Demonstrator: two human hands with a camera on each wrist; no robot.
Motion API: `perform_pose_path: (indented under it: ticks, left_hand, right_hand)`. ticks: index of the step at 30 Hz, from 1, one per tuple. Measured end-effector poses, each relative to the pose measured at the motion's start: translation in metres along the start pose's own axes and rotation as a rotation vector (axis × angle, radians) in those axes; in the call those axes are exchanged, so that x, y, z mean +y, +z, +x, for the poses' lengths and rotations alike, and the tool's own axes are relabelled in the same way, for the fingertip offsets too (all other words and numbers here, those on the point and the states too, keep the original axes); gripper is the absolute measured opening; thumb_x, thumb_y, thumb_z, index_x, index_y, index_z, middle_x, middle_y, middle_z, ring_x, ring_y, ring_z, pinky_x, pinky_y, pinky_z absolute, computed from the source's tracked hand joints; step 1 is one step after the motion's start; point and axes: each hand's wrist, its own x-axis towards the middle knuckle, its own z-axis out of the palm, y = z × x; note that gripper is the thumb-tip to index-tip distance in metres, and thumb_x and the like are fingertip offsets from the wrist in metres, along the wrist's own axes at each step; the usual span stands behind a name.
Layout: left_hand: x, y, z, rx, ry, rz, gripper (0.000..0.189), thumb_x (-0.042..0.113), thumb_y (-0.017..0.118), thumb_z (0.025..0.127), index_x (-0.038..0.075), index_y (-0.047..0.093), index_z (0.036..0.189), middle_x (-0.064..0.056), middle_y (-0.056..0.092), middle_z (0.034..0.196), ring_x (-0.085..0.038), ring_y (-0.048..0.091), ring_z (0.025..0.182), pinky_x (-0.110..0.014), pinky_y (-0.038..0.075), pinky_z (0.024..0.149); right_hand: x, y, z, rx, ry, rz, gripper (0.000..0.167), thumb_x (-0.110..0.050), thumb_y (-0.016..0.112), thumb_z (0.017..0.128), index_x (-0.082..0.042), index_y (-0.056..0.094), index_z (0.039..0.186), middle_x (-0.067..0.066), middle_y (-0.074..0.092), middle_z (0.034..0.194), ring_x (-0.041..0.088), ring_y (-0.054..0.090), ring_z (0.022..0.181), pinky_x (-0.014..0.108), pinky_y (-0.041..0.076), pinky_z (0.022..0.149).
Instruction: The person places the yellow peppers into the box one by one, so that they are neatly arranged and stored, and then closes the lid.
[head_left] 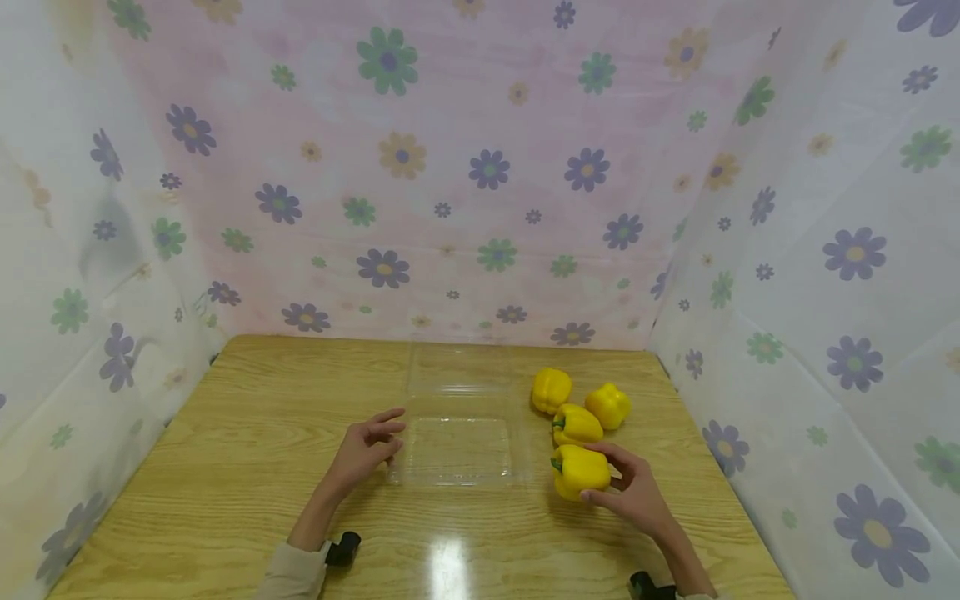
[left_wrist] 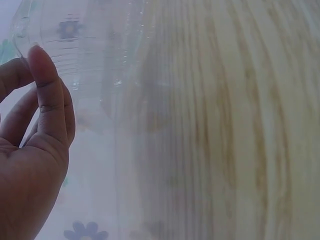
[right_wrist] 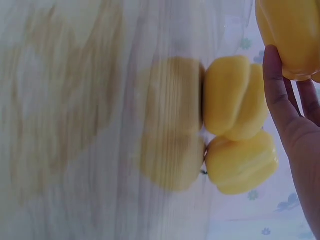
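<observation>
My right hand (head_left: 633,496) grips a yellow bell pepper (head_left: 581,472) between thumb and fingers. In the right wrist view this held pepper (right_wrist: 292,35) is raised off the tabletop. Three more yellow bell peppers lie just behind it: one on its side (head_left: 577,425), one at the back left (head_left: 551,390) and one at the back right (head_left: 609,406). A clear plastic container (head_left: 459,483) with its lid (head_left: 459,367) folded open stands mid-table. At its left side is my left hand (head_left: 362,454); in the left wrist view, thumb and finger pinch the container's rim (left_wrist: 17,42).
The wooden table (head_left: 247,450) has a glossy, reflective top. Flower-patterned sheets (head_left: 450,167) hang behind it and along both sides. Dark wrist cameras sit on the left wrist (head_left: 343,550) and the right wrist (head_left: 651,586).
</observation>
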Motion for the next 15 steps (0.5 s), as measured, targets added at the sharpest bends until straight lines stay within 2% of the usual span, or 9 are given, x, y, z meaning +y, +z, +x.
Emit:
perform_pose_path:
  ticks: [8, 11, 15]
  left_hand:
    - [0.006, 0.001, -0.002, 0.013, -0.050, 0.018, 0.034, -0.002, 0.067, 0.095, -0.017, 0.063, 0.125, -0.025, 0.046, 0.153, -0.014, 0.062, 0.081, -0.026, 0.056, 0.062]
    - [0.006, 0.001, -0.004, 0.015, -0.051, 0.009, 0.034, -0.002, 0.067, 0.095, -0.017, 0.063, 0.125, -0.025, 0.046, 0.153, -0.014, 0.062, 0.082, -0.026, 0.057, 0.061]
    - [0.004, 0.001, -0.004, 0.015, -0.021, 0.007, 0.034, -0.003, 0.067, 0.095, -0.018, 0.062, 0.124, -0.029, 0.045, 0.152, -0.013, 0.061, 0.080, -0.025, 0.056, 0.061]
  right_hand:
    - [-0.008, 0.012, 0.004, 0.026, -0.019, 0.038, 0.057, 0.011, 0.076, 0.083, 0.007, 0.056, 0.136, -0.006, 0.062, 0.133, 0.008, 0.062, 0.115, 0.031, 0.061, 0.084]
    - [-0.009, 0.017, 0.005, 0.020, -0.030, 0.034, 0.056, 0.010, 0.076, 0.084, 0.008, 0.055, 0.136, -0.005, 0.062, 0.132, 0.008, 0.062, 0.114, 0.031, 0.061, 0.084]
    - [-0.008, 0.023, 0.007, 0.003, -0.047, 0.044, 0.056, 0.010, 0.075, 0.085, 0.007, 0.053, 0.136, -0.002, 0.062, 0.133, 0.008, 0.062, 0.115, 0.031, 0.060, 0.085]
